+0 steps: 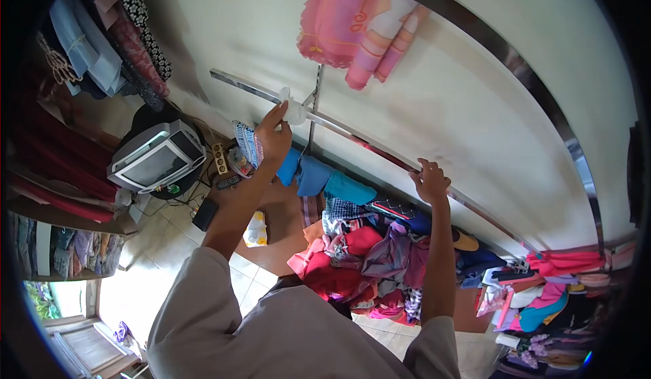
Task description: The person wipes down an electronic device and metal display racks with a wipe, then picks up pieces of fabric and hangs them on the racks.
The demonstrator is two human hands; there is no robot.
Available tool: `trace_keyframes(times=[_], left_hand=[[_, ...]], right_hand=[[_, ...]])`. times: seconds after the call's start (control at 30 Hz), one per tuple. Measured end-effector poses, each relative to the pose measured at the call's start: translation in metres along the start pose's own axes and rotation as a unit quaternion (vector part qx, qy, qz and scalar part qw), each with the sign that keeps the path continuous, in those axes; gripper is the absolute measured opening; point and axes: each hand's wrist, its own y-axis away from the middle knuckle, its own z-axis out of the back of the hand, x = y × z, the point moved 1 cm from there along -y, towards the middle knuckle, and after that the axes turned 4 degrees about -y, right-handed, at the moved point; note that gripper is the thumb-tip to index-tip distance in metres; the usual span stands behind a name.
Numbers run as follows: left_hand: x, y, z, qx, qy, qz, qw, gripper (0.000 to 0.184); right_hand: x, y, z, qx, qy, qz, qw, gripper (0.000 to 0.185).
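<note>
A long metal rail (352, 139) runs across the wall, held by an upright slotted bracket (317, 87). My left hand (274, 136) is raised at the rail's left part, its fingers closed on a whitish, translucent object (293, 110) that lies against the rail near the bracket. Farther right, my right hand (430, 179) rests at the rail with its fingers bent and spread, holding nothing that I can see. Below the hands, folded blue cloths (314, 175) and a heap of red and purple clothes (352, 257) lie on a brown surface.
A curved metal rail (502, 46) arches overhead, with a pink cloth (352, 23) hanging near it. An old television (157, 159), a power strip (219, 158) and cables stand at the left. More clothes (542, 297) hang at the lower right.
</note>
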Motion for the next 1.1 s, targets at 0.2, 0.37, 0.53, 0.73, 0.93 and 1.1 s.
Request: trace_keyframes(times=[0.2, 0.37, 0.53, 0.73, 0.93, 1.1], left_hand=[[-0.027, 0.007, -0.044, 0.205, -0.145, -0.275, 0.928, 0.041], [-0.055, 0.039, -0.075, 0.252, -0.127, -0.346, 0.895, 0.044], [-0.088, 0.056, -0.078, 0.275, -0.103, -0.340, 0.893, 0.047], [-0.038, 0.010, -0.052, 0.283, -0.078, -0.318, 0.902, 0.019], [-0.049, -0.003, -0.048, 0.240, -0.122, -0.299, 0.915, 0.015], [-0.067, 0.017, -0.082, 0.271, -0.089, -0.272, 0.919, 0.016]], right_hand=[[0.004, 0.001, 0.003, -0.002, -0.019, -0.023, 1.000, 0.045], [0.003, 0.003, -0.003, -0.028, -0.029, -0.022, 0.999, 0.043], [0.001, 0.005, -0.005, -0.048, -0.028, -0.016, 0.998, 0.041], [-0.002, 0.006, -0.011, -0.074, -0.025, -0.005, 0.997, 0.039], [0.001, 0.008, -0.009, -0.084, -0.022, -0.003, 0.996, 0.037], [0.000, 0.010, -0.008, -0.092, -0.023, 0.000, 0.995, 0.037]])
